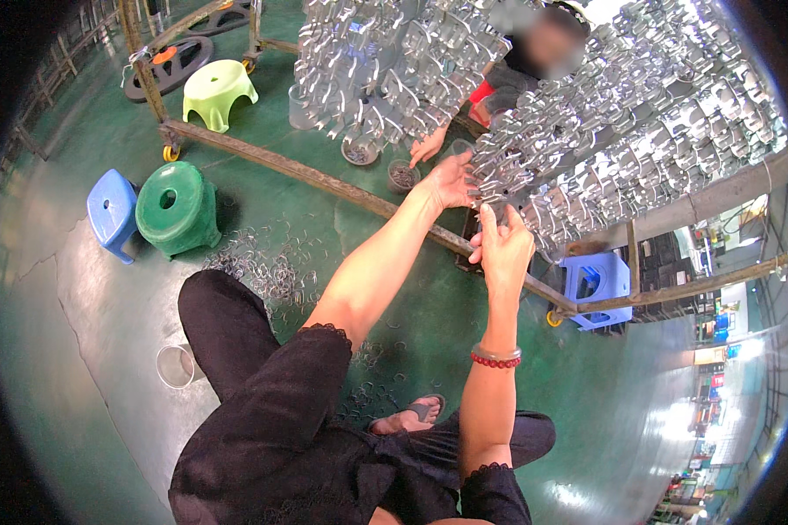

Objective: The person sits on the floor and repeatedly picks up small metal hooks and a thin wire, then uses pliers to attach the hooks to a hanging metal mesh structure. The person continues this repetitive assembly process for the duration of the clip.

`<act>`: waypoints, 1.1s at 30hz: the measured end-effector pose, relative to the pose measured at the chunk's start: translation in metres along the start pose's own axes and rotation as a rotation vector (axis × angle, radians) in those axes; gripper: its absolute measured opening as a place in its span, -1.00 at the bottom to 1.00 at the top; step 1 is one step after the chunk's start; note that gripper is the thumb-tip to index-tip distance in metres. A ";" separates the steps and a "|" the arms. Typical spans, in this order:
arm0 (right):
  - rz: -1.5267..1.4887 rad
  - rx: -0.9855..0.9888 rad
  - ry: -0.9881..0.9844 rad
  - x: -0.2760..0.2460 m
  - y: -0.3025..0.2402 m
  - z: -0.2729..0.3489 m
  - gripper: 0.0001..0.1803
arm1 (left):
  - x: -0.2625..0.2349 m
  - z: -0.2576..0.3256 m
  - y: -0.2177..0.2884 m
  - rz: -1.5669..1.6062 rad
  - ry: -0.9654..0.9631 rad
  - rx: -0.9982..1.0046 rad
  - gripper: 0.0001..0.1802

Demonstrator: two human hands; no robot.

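Many shiny silver metal parts, curved and bracket-like, hang in dense rows at the upper right [622, 131]. My left hand [451, 182] is at the lower left edge of these rows, its fingers curled at a hanging metal part [492, 179]. Just below and to the right, my right hand [506, 247] is raised to the same part. Its thumb and forefinger reach up to the part's lower end, while the other fingers are bent. Exactly where the fingertips grip is hard to make out among the metal.
A second hanging bunch [394, 61] is at the top, with a co-worker's hand [427, 147] over a cup of small pieces [403, 177]. A rusty rack bar [306, 179] crosses ahead. Green [177, 206] and blue [112, 210] stools stand left; loose hooks [267, 267] litter the floor.
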State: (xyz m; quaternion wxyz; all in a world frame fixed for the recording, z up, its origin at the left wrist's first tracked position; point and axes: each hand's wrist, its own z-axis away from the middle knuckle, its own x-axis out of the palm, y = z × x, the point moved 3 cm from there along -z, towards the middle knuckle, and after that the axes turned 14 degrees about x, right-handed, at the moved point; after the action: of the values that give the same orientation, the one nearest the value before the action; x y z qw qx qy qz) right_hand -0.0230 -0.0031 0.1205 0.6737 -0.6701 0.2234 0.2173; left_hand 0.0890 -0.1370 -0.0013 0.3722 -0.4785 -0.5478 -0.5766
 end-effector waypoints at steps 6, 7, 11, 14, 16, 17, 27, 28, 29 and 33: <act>0.007 0.040 0.006 0.000 0.001 -0.018 -0.38 | 0.008 0.003 -0.010 -0.031 0.110 0.033 -0.54; 0.004 0.043 0.003 -0.002 0.002 -0.020 -0.39 | 0.011 0.007 -0.012 -0.038 0.129 0.042 -0.54; -0.014 -0.007 0.065 -0.011 0.009 -0.020 -0.48 | 0.017 0.010 -0.024 0.033 0.095 0.157 -0.50; 0.032 0.005 0.113 -0.023 0.016 -0.018 -0.60 | 0.019 0.015 -0.033 -0.009 0.117 0.234 -0.55; 0.031 0.037 0.097 -0.030 0.021 -0.013 -0.60 | 0.015 0.015 -0.036 0.001 0.164 0.244 -0.57; 0.109 0.021 0.152 -0.035 0.027 -0.013 -0.64 | 0.013 0.016 -0.038 -0.013 0.163 0.254 -0.56; 0.025 0.029 0.066 -0.058 0.043 -0.004 -0.61 | 0.022 0.028 -0.042 -0.003 0.190 0.335 -0.53; -0.053 0.031 0.024 -0.059 0.049 -0.007 -0.61 | 0.024 0.029 -0.042 -0.005 0.205 0.331 -0.53; -0.130 0.032 -0.020 -0.060 0.053 -0.010 -0.61 | 0.028 0.030 -0.043 -0.008 0.219 0.328 -0.53; 0.003 -0.008 -0.175 -0.055 0.065 -0.011 -0.71 | 0.012 0.030 -0.043 0.098 0.156 0.309 -0.56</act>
State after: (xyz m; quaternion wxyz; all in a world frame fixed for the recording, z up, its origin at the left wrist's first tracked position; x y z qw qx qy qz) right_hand -0.1064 -0.0134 0.1004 0.6878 -0.6508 0.1635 0.2769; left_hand 0.0497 -0.1009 -0.0036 0.5103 -0.3955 -0.5752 -0.5023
